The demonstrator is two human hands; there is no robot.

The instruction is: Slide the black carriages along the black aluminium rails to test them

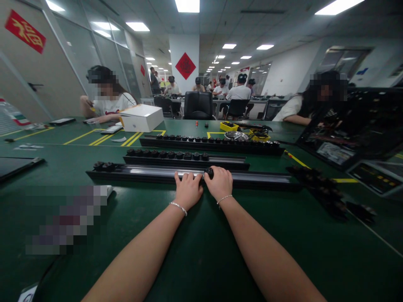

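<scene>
Green table [126,218] fills most of the lower frame; nothing visible clamps the work to it. Front rail [258,178] lies across mid-frame, under both hands. Risk: uneven push from the two hands could skew it, since I see no stop behind it. Rear rail [208,145] and the shorter middle rail [226,159] sit just beyond; a slide away from the person could knock them and jolt their rows of knobs.

Pile of black parts [327,191], right of centre, overlaps the rail's right end in view; can't tell if touching. A swing of the rail could scatter it.

Right hand [220,182] pinches a black knob [209,171] at the rail, centre frame. Left hand [188,188] has fingertips on the rail just left of it; can't tell if it's clamping or only resting. Likely failure: knob tilts and jams, or slips from the pinch, as its seat is hidden by the fingers.
</scene>
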